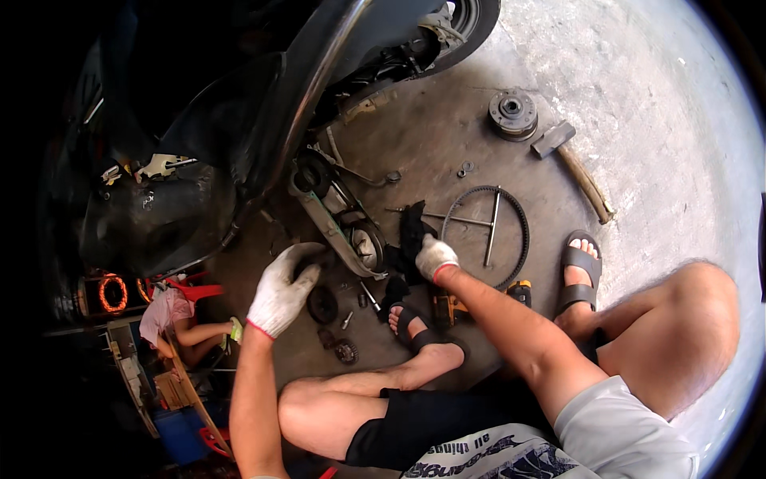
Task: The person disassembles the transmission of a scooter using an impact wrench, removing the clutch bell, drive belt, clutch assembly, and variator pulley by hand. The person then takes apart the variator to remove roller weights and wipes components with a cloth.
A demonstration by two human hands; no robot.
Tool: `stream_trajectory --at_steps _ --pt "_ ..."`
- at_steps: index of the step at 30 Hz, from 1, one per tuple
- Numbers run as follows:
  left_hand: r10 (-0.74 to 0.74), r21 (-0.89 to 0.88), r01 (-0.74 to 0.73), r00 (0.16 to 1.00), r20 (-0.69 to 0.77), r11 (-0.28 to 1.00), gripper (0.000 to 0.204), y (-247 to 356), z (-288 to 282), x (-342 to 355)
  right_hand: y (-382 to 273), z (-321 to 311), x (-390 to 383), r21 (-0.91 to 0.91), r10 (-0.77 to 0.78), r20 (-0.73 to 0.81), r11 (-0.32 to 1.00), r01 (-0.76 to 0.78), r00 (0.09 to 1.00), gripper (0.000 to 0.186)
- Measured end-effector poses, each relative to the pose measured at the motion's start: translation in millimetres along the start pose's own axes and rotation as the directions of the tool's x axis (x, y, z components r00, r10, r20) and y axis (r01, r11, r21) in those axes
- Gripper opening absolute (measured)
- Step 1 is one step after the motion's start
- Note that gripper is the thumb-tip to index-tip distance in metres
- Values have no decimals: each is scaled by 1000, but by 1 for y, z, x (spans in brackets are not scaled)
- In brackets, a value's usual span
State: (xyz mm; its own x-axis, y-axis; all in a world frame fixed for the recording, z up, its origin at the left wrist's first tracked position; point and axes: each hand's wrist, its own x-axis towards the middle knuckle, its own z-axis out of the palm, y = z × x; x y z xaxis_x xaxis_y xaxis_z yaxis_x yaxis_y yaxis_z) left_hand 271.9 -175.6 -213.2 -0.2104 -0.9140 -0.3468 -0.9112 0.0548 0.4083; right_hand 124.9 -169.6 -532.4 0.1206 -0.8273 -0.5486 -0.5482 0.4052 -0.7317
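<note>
My left hand [279, 293], in a white knit glove, is at the left beside the scooter's long belt-drive casing [335, 231]. Its thumb and fingers curve around a dark round part [313, 262], whose details are lost in shadow. My right hand [436, 257], gloved too, is closed on a black cloth [412, 226] just right of the casing. Below my left hand a black ring-shaped part [322, 305] lies on the floor. A toothed drive belt [527, 231] forms a loop right of my right hand, with a T-handle wrench [493, 223] across it.
The black scooter [263, 104] fills the upper left. A hammer [586, 180] and a clutch assembly [513, 114] lie at the upper right. A yellow-black power tool [448, 307] sits between my feet. A small gear [345, 351] lies near my knee; another person [187, 323] is farther left.
</note>
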Motion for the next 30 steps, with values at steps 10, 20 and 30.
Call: stream_trajectory --at_steps 10,20,30 --pt "-134 -209 160 982 135 965 67 -61 57 39 -88 -51 -32 789 -297 -70 568 235 952 19" --pt "-248 -290 326 929 275 900 23 -28 84 91 -67 -82 -16 951 -193 -49 290 105 980 29" --pt "-315 -465 338 940 129 818 28 -36 95 129 -63 -73 -8 778 -347 -236 493 390 908 38"
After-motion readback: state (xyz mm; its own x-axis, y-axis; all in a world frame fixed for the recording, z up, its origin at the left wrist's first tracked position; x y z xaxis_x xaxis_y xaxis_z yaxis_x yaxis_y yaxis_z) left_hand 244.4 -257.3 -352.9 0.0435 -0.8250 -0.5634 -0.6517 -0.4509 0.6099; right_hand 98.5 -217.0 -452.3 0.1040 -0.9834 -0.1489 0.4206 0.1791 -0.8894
